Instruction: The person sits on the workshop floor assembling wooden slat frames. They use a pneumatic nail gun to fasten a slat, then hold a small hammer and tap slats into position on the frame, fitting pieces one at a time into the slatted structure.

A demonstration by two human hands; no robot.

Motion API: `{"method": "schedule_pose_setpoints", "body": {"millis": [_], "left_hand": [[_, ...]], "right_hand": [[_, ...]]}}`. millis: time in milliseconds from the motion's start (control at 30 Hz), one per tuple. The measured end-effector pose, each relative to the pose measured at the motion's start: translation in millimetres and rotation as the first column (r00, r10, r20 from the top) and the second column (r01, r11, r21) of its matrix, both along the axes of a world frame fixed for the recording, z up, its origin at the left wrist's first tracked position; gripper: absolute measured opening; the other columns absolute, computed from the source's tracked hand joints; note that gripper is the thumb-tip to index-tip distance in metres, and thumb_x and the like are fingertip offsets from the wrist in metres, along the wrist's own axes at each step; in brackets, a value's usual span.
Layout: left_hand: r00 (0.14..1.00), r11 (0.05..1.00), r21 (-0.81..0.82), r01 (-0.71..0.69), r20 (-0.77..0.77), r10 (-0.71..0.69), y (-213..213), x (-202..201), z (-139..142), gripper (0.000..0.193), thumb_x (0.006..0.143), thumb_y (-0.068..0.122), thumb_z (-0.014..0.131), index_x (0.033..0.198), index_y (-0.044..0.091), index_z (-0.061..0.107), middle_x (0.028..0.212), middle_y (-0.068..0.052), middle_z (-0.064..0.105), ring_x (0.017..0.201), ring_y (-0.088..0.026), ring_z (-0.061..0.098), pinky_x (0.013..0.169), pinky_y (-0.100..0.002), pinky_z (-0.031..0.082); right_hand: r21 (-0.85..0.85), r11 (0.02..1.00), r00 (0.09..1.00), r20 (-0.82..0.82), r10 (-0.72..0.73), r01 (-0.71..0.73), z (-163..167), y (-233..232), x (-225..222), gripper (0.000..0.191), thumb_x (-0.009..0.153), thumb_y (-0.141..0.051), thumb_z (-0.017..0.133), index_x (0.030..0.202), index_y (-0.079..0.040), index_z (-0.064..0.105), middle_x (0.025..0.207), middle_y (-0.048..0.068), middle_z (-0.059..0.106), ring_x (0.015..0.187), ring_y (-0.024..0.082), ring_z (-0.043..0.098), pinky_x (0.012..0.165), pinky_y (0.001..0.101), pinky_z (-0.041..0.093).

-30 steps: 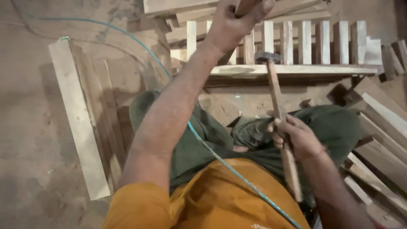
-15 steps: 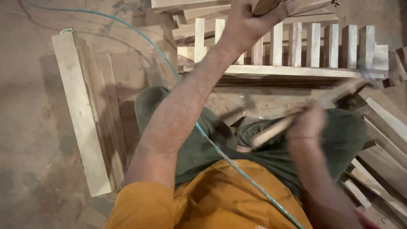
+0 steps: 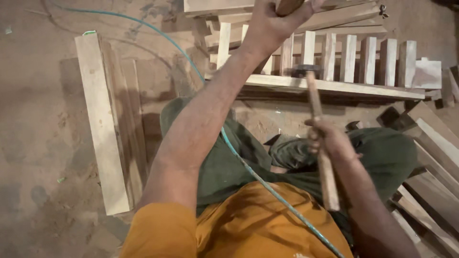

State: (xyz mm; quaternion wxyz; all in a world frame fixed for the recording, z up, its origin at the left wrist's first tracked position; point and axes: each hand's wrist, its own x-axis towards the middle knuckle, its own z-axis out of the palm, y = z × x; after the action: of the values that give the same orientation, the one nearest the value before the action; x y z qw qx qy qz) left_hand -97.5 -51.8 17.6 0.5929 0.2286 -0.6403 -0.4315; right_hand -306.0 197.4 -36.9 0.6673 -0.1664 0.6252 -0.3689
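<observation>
Centre right of frame, your right hand (image 3: 330,141) grips a wooden-handled hammer (image 3: 319,138), its head resting on the slatted wooden frame (image 3: 334,86). Your left hand (image 3: 275,19), top centre, is closed around a wooden piece (image 3: 288,5).

You sit on a bare, sandy dirt floor (image 3: 38,143). At the left of the frame long pale planks (image 3: 103,124) lie flat on it. A slatted wooden frame (image 3: 334,67) rests along the top, loose boards (image 3: 435,148) pile at right, and a green hose (image 3: 158,33) curves across the upper left.
</observation>
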Motion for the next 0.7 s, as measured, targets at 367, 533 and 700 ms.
{"method": "schedule_pose_setpoints", "body": {"millis": [367,533,700], "left_hand": [[0.991,0.995,-0.069,0.065,-0.111,-0.073,7.5,11.9,4.9,0.027,0.099,0.030,0.082,0.101,0.006,0.069,0.086,0.003,0.071,0.082,-0.007,0.071,0.070,-0.030,0.061],[0.999,1.000,0.019,-0.015,0.053,0.014,2.1,50.2,14.3,0.027,0.096,0.028,0.083,0.090,0.006,0.069,0.072,0.004,0.063,0.069,-0.007,0.065,0.061,-0.030,0.053],[0.999,0.994,0.107,-0.039,0.015,0.038,1.6,66.8,3.9,0.025,0.091,0.027,0.083,0.089,0.005,0.070,0.071,0.005,0.065,0.065,-0.006,0.064,0.053,-0.029,0.051]], "right_hand": [[0.078,0.979,0.966,-0.163,0.200,-0.189,3.8,-15.4,93.1,0.024,0.095,-0.020,0.049,0.111,-0.006,0.059,0.074,0.003,0.058,0.056,0.021,0.056,0.048,0.0355,0.052],[0.138,0.986,0.988,0.139,0.070,-0.089,-11.7,-21.8,101.0,0.028,0.102,-0.030,0.052,0.117,-0.006,0.057,0.067,-0.001,0.046,0.054,0.013,0.044,0.047,0.0284,0.039],[0.067,0.995,0.994,0.080,0.075,-0.080,2.3,-20.3,72.3,0.026,0.104,-0.029,0.052,0.115,-0.005,0.053,0.068,-0.003,0.045,0.055,0.012,0.042,0.049,0.0284,0.037]]}}
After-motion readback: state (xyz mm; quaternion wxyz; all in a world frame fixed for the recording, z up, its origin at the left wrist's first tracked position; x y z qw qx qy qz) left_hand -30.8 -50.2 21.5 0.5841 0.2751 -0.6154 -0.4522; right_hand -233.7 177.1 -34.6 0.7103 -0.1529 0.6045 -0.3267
